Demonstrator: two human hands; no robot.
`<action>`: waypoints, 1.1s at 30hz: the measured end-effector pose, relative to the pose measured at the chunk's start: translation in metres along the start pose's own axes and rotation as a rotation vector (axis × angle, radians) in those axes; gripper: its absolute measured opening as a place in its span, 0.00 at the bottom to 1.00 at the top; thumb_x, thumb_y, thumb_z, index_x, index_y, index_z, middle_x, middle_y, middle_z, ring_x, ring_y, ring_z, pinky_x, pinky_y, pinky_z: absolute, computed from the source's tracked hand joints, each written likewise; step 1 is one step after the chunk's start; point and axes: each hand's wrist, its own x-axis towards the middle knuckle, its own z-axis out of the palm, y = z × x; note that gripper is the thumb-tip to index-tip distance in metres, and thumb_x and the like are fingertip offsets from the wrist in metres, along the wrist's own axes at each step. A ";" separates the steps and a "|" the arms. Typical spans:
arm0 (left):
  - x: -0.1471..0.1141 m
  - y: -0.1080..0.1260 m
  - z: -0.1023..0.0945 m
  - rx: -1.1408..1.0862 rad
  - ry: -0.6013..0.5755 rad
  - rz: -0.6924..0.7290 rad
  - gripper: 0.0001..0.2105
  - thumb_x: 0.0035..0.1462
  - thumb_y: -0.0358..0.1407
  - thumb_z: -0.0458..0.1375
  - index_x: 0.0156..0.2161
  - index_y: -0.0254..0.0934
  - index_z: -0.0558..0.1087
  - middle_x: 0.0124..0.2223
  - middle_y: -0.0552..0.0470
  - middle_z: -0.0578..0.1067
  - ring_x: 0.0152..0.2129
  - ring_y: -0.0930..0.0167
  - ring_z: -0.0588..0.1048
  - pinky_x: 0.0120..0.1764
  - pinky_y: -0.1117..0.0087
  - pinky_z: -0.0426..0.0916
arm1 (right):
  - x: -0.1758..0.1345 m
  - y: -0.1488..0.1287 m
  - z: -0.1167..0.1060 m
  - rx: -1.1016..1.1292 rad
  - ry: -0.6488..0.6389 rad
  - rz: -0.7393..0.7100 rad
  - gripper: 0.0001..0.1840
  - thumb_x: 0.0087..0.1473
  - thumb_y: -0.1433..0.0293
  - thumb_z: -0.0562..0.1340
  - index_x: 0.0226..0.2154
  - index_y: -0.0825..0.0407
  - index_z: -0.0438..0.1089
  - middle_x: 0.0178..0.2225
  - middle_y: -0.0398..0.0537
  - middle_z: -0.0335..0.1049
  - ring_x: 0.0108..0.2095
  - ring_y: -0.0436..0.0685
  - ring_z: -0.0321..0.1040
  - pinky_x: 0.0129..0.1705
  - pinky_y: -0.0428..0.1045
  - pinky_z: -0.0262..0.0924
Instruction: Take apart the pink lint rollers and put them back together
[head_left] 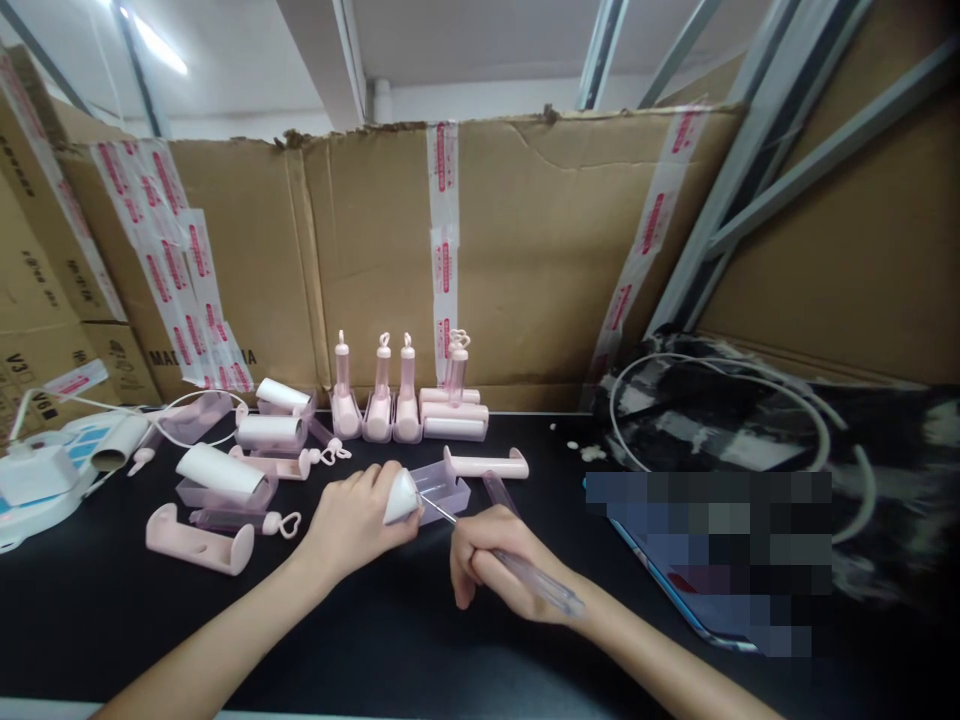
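Note:
My left hand [358,515] is closed round a white paper roll [402,497], one end of it facing right. In my right hand [499,560] is a screwdriver [544,582] with a clear handle and a thin metal shaft. Its tip meets the end of the roll; whether it goes in, I cannot tell. Just behind the roll lies a translucent lilac cover [446,492]. Farther back are a pale pink roller holder [491,464] and a clear pinkish handle tube [499,492], partly hidden by my right hand.
Several assembled pink lint rollers [382,400] stand along the cardboard wall [375,250]. At the left lie a loose pink holder [199,540], a white roll [217,468], and a white power strip [45,490]. A phone [660,580] and black plastic wrapping [720,420] occupy the right.

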 end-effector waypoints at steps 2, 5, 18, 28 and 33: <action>-0.001 0.000 0.000 0.000 -0.002 0.002 0.13 0.55 0.45 0.48 0.40 0.39 0.64 0.34 0.52 0.74 0.32 0.64 0.74 0.25 0.70 0.58 | 0.000 -0.001 0.000 0.004 -0.005 -0.012 0.14 0.49 0.78 0.48 0.17 0.53 0.60 0.16 0.45 0.70 0.18 0.48 0.65 0.23 0.43 0.59; -0.001 0.000 0.000 0.000 -0.009 0.012 0.14 0.55 0.46 0.48 0.41 0.39 0.64 0.35 0.52 0.74 0.32 0.64 0.74 0.25 0.70 0.59 | 0.000 -0.002 0.000 -0.023 -0.006 -0.027 0.15 0.49 0.78 0.48 0.17 0.54 0.61 0.16 0.45 0.70 0.17 0.48 0.65 0.23 0.42 0.58; 0.005 -0.004 -0.005 0.050 -0.055 0.018 0.13 0.54 0.45 0.49 0.40 0.39 0.66 0.32 0.50 0.75 0.31 0.64 0.75 0.27 0.71 0.60 | 0.003 0.003 0.009 -0.236 0.020 -0.079 0.16 0.49 0.78 0.48 0.15 0.53 0.62 0.13 0.42 0.65 0.15 0.46 0.60 0.22 0.42 0.54; 0.004 0.000 -0.007 -0.036 -0.062 -0.043 0.13 0.53 0.45 0.51 0.39 0.39 0.66 0.32 0.49 0.75 0.31 0.62 0.75 0.26 0.71 0.61 | 0.002 0.001 0.007 -0.161 -0.002 -0.069 0.17 0.51 0.78 0.48 0.16 0.52 0.61 0.14 0.42 0.66 0.16 0.47 0.61 0.22 0.42 0.55; 0.004 -0.003 -0.005 -0.016 -0.049 -0.020 0.12 0.53 0.43 0.50 0.39 0.39 0.67 0.31 0.49 0.75 0.31 0.62 0.75 0.28 0.71 0.62 | 0.002 0.007 0.008 -0.226 0.023 -0.056 0.15 0.49 0.78 0.48 0.17 0.52 0.60 0.13 0.42 0.66 0.15 0.47 0.61 0.21 0.42 0.54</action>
